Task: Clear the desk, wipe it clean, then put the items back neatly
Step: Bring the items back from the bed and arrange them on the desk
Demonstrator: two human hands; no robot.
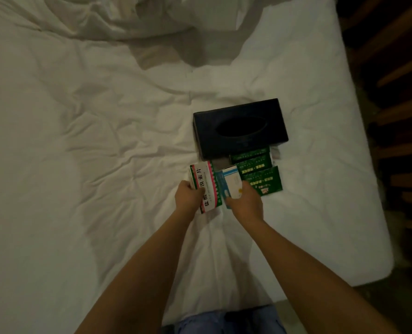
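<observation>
Medicine boxes [206,186] lay on white bed sheet [92,141] — left hand [188,197] gripped red-and-white box, right hand [244,201] pinched blue-white box [230,183]. Green packets [260,174] just beyond right hand, touching dark tissue box [238,128] — opening showed nothing inside. Rumpled duvet [152,18] farther off; wooden slats [397,92] at right.

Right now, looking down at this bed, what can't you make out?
Head view only:
- Tissue box: whether any tissues are inside; its opening is dark.
- Green packets: print too small and dim to read; the right hand covers a corner.
- White-and-blue box: label blurred, lower end hidden by the right hand.
- Red-striped box: lower end covered by the left hand.
- The desk: out of frame.
</observation>
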